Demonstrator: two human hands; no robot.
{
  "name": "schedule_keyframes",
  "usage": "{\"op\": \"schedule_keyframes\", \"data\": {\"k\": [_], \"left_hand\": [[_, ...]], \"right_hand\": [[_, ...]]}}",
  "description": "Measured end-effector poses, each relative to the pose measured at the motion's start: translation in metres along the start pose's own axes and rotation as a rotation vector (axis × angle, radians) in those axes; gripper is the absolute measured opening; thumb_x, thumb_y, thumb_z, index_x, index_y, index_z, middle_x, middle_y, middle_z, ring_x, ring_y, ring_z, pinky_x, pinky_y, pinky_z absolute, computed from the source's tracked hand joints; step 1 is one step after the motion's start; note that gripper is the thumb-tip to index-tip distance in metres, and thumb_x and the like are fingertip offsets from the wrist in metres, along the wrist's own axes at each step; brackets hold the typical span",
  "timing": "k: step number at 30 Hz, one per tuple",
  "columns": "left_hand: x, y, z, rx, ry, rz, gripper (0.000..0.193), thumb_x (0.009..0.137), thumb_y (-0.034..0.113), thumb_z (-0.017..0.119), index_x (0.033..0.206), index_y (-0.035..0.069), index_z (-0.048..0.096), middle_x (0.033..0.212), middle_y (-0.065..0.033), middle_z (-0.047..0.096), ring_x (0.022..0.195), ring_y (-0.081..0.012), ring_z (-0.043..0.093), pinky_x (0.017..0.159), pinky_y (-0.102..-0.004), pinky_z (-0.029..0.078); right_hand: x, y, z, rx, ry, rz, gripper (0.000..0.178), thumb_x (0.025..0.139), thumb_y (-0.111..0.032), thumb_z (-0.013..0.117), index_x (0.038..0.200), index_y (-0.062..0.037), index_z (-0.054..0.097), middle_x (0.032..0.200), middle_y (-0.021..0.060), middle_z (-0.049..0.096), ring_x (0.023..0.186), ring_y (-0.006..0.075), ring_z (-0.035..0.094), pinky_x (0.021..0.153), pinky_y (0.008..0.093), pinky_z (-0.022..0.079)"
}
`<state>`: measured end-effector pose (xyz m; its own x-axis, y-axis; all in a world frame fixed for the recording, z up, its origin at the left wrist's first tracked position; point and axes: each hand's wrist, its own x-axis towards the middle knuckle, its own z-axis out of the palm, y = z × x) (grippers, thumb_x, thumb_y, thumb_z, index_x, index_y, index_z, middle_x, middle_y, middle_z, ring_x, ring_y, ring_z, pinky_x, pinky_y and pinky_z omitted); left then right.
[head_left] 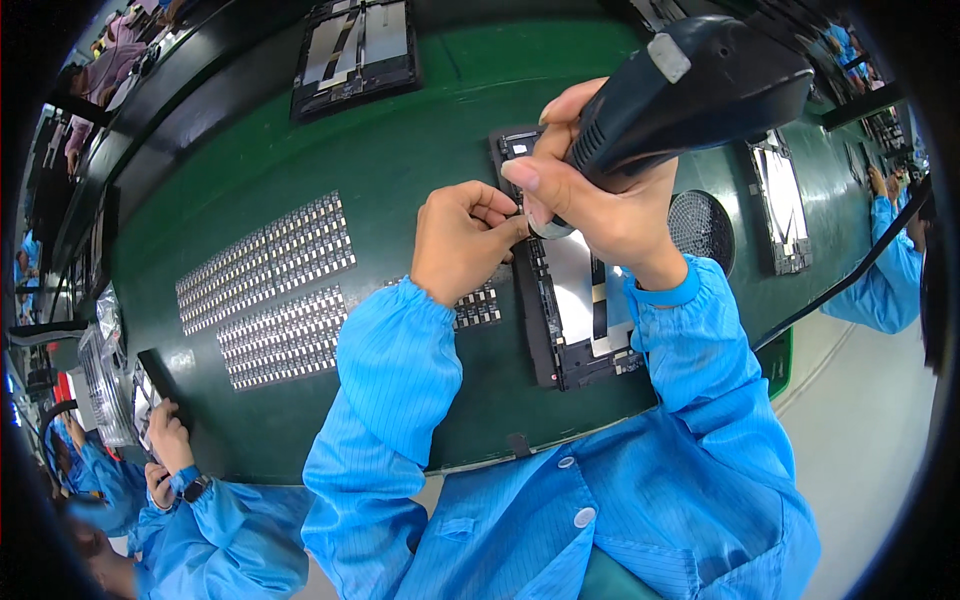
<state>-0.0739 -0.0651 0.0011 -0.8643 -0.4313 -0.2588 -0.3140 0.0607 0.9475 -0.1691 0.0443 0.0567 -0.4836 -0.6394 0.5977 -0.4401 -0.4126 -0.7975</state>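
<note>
My right hand (610, 205) is wrapped around a black heat gun (690, 95), its vented body slanting up to the right. The gun's metal nozzle (550, 229) points down at the upper left part of an opened tablet (570, 290), which has a black frame, silver plates and a dark ribbon strip. Beside the nozzle, my left hand (465, 235) pinches thumb and fingers together over the tablet's left edge. Whatever lies between those fingertips is too small to make out. Both hands partly cover the tablet's upper end.
Panels of small circuit boards (270, 262) lie left on the green table (420, 420). A round black mesh piece (700, 235) and another opened tablet (778, 205) are at right; one more tablet (358, 50) lies far. A black cable (850, 275) crosses right. Co-workers' hands (170, 440) work at left.
</note>
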Motion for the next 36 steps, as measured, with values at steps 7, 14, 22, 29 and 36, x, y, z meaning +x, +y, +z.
{"op": "schedule_keyframes", "data": {"k": [7, 14, 22, 29, 36], "left_hand": [[0.002, -0.001, 0.0, 0.01, -0.011, 0.095, 0.01, 0.071, -0.001, 0.068, 0.079, -0.005, 0.062, 0.066, -0.0073, 0.064, 0.058, -0.0102, 0.062, 0.052, -0.0238, 0.052], [0.004, 0.0, 0.0, 0.166, -0.013, 0.188, 0.011, 0.072, -0.004, 0.065, 0.082, -0.005, 0.062, 0.068, -0.0091, 0.066, 0.06, -0.0107, 0.063, 0.052, -0.0241, 0.052], [-0.001, -0.001, 0.001, -0.041, -0.031, -0.001, 0.021, 0.072, 0.008, 0.076, 0.082, -0.002, 0.061, 0.069, -0.0046, 0.061, 0.055, -0.0082, 0.058, 0.046, -0.0198, 0.048], [-0.004, 0.006, 0.005, -0.015, -0.012, -0.04, 0.022, 0.075, 0.012, 0.075, 0.083, 0.0, 0.06, 0.07, -0.0029, 0.061, 0.052, -0.0058, 0.056, 0.04, -0.0152, 0.04], [-0.006, 0.01, 0.004, -0.004, -0.006, -0.052, 0.02, 0.076, 0.009, 0.074, 0.083, 0.0, 0.059, 0.07, -0.0039, 0.062, 0.053, -0.0064, 0.056, 0.041, -0.0155, 0.04]], "right_hand": [[-0.002, -0.004, 0.006, -0.003, -0.084, 0.038, 0.033, 0.076, 0.007, 0.067, 0.101, 0.0008, 0.047, 0.064, 0.0087, 0.058, 0.054, 0.0103, 0.057, 0.049, 0.0225, 0.047], [-0.005, 0.0, 0.008, -0.01, -0.093, -0.002, 0.032, 0.076, 0.007, 0.067, 0.1, 0.0014, 0.047, 0.065, 0.0082, 0.057, 0.055, 0.0101, 0.057, 0.05, 0.0222, 0.047], [-0.002, -0.03, -0.025, -0.043, 0.08, 0.018, 0.039, 0.073, 0.007, 0.067, 0.106, 0.0038, 0.046, 0.062, 0.0067, 0.058, 0.052, 0.0106, 0.056, 0.047, 0.0224, 0.044], [-0.044, -0.042, -0.128, 0.083, 0.362, -0.06, 0.036, 0.072, 0.002, 0.074, 0.102, 0.0003, 0.052, 0.062, 0.0059, 0.06, 0.049, 0.0111, 0.057, 0.045, 0.0224, 0.046], [-0.063, -0.022, -0.145, -0.009, 0.528, 0.11, 0.029, 0.071, 0.003, 0.075, 0.09, -0.0003, 0.053, 0.062, 0.0052, 0.059, 0.048, 0.0102, 0.057, 0.043, 0.021, 0.043]]}}
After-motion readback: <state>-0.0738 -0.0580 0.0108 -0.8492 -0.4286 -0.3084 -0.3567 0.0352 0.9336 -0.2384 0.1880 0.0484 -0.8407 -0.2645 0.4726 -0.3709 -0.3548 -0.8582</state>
